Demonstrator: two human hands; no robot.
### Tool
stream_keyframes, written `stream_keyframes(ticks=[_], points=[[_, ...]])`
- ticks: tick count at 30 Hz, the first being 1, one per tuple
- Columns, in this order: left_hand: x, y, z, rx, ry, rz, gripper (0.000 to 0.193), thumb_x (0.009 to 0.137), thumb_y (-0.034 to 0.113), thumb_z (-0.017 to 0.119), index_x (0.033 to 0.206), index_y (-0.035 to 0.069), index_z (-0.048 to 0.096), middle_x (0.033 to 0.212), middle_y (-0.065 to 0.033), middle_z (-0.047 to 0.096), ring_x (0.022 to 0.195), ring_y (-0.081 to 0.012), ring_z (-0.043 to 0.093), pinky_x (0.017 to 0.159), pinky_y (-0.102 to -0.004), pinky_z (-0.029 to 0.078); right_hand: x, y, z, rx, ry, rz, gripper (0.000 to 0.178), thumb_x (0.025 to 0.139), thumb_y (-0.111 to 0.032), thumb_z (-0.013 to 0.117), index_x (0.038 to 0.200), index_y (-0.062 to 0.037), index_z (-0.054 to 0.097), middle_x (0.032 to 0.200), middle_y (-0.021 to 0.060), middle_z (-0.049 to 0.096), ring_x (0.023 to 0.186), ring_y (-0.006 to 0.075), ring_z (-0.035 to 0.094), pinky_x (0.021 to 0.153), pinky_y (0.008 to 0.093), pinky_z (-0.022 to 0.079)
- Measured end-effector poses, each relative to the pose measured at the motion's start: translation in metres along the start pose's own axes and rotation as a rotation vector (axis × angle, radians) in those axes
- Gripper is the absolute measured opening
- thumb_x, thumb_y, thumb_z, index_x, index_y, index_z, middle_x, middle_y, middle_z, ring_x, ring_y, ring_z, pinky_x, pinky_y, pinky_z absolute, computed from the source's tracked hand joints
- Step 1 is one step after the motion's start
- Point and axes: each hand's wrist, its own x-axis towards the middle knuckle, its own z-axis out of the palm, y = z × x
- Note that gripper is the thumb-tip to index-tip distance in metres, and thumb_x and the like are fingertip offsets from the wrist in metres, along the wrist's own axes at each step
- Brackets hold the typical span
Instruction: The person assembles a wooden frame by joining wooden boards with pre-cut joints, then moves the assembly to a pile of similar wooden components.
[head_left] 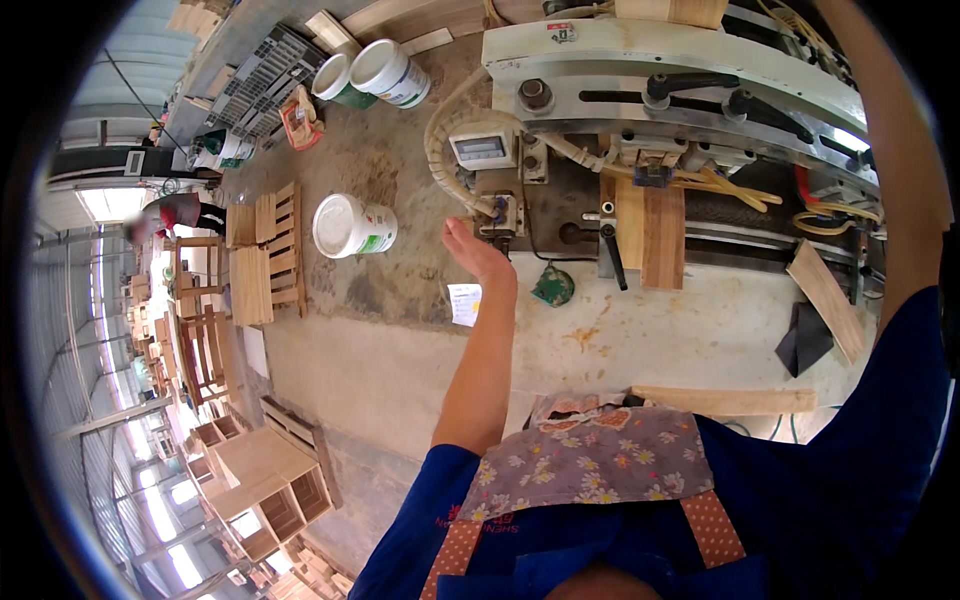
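Note:
My left hand (478, 252) is beside a small switch box (503, 214) at the machine's left end, its fingers stretched out and nothing seen in them. I cannot tell whether it touches the box. My right forearm (893, 110) reaches up along the right side of the machine (690, 95), and the hand lies beyond the picture. Wooden strips (663, 235) lie side by side in the machine, under its clamp bar. A black-handled lever (612, 245) stands at their left. Above my left hand is a white digital display box (483, 147) with a ribbed hose around it.
On the machine's pale ledge lie a loose board (826, 300), a dark square piece (804, 340) and a green round object (553, 286). A long wooden strip (725, 401) is before my apron. White buckets (355, 226), pallets (287, 250) and a distant person (180, 213) are at the left.

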Motion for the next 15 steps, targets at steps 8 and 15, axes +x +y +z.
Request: stream_keyframes(ticks=[8, 15], points=[[-0.005, 0.015, -0.004, 0.141, -0.046, -0.023, 0.067, 0.088, 0.046, 0.05, 0.132, -0.002, 0.035, 0.134, -0.0166, 0.038, 0.123, -0.0267, 0.037, 0.102, -0.0349, 0.027, -0.109, -0.039, -0.079, -0.027, 0.042, 0.036, 0.062, 0.064, -0.031, 0.077, 0.115, -0.0028, 0.055, 0.112, 0.013, 0.057, 0.103, 0.0223, 0.054, 0.089, 0.0338, 0.042], [-0.081, 0.176, 0.04, 0.138, -0.508, 0.866, 0.066, 0.083, 0.024, 0.066, 0.132, -0.005, 0.032, 0.131, -0.0185, 0.04, 0.119, -0.0258, 0.041, 0.1, -0.0356, 0.03, -0.172, -0.048, -0.113, 0.13, 0.008, 0.039, 0.064, 0.067, -0.037, 0.075, 0.117, -0.0032, 0.054, 0.117, 0.0108, 0.055, 0.107, 0.02, 0.051, 0.093, 0.0318, 0.039]])
